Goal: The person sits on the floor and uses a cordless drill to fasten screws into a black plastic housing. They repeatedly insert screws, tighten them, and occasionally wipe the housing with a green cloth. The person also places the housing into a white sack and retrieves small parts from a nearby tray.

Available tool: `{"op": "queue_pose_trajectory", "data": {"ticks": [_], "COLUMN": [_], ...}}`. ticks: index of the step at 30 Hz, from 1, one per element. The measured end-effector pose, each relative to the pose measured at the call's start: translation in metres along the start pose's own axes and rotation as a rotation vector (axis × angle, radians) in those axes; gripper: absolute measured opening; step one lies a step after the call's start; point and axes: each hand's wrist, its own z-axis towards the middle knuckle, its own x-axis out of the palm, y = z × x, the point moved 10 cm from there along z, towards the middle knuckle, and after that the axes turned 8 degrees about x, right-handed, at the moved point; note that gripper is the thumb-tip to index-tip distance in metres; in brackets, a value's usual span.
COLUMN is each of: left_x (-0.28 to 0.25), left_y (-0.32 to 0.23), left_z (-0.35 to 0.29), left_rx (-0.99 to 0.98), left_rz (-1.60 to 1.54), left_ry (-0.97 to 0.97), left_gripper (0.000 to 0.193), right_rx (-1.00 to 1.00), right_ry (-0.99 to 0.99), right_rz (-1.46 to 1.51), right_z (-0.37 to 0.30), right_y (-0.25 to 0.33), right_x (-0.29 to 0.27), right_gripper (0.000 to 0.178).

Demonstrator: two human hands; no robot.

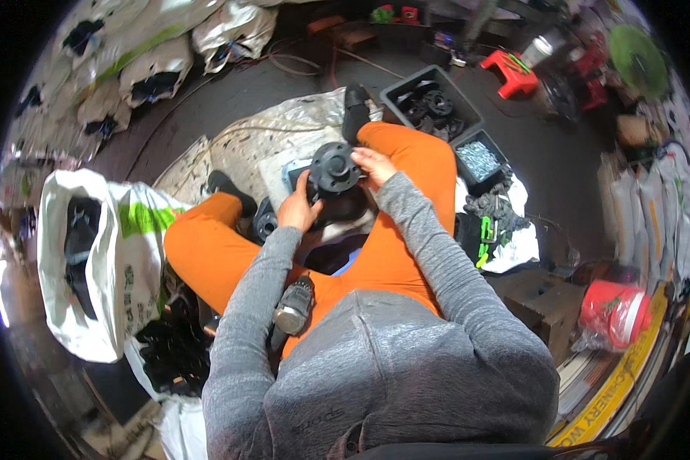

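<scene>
Between my two hands is a black round flange, a disc with a central hub and holes around its face. My left hand grips its lower left edge, fingers curled against it. At the upper right edge my right hand pinches it between thumb and fingers. Just behind the flange, partly covered, a light-blue item rests on a pale board. Another black round part sits by my left shin. A dark cylindrical object with a grey end lies against my left thigh.
To the right stand a grey bin of black parts and a smaller bin of screws. Beside them, a green-handled tool lies on a white bag. An open white sack stands left. Farther off are a red stool and red bucket.
</scene>
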Motion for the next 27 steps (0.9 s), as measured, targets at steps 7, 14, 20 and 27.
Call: {"op": "queue_pose_trajectory", "data": {"ticks": [7,14,20,27], "left_x": [-0.019,-0.048,0.0,0.002], "left_y": [0.05,0.076,0.034,0.035], "left_z": [-0.008,-0.019,0.002,0.01], "left_rx": [-0.146,-0.288,-0.166,-0.132], "left_rz": [-0.65,-0.854,-0.678,-0.73], "left_ry": [0.086,-0.133,-0.088,-0.129], "left_gripper": [0.076,0.047,0.038,0.029], "right_rx": [0.032,-0.049,-0.171,0.114], "right_ry": [0.023,0.053,-0.17,-0.075], "right_rz": [-0.051,-0.399,-0.544,-0.472], "right_z": [0.011,0.03,0.03,0.024], "right_y": [-0.011,-0.032,-0.025,-0.045], "right_x": [0.007,0.035,0.005,0.0], "right_gripper": [0.029,0.028,0.028,0.032]}}
